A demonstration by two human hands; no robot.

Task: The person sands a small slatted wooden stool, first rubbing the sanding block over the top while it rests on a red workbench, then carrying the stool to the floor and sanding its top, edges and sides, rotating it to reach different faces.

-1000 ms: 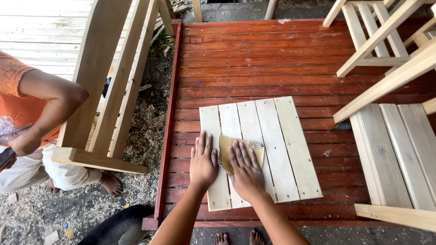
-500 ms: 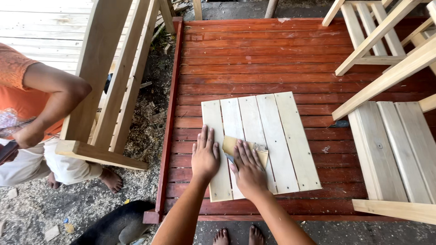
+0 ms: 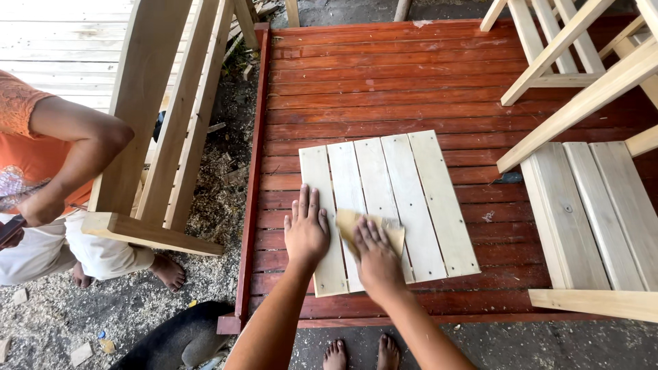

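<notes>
An outdoor work yard with sawdust-strewn ground surrounds a red-stained slatted wooden worktop (image 3: 411,75). On it lies a square panel of five pale, unfinished wooden slats (image 3: 404,185), set slightly askew. The left hand (image 3: 306,231) rests flat on the panel's leftmost slats, fingers spread and pointing away from the person. The right hand (image 3: 373,255) presses, palm down with fingers extended, on a tan sheet of sandpaper (image 3: 349,220) lying on the middle slats near the panel's front edge. Pale wooden chair frames (image 3: 589,199) stand at the right. At the left, a person in an orange shirt (image 3: 27,154) sits beside an unfinished timber frame (image 3: 147,103).
</notes>
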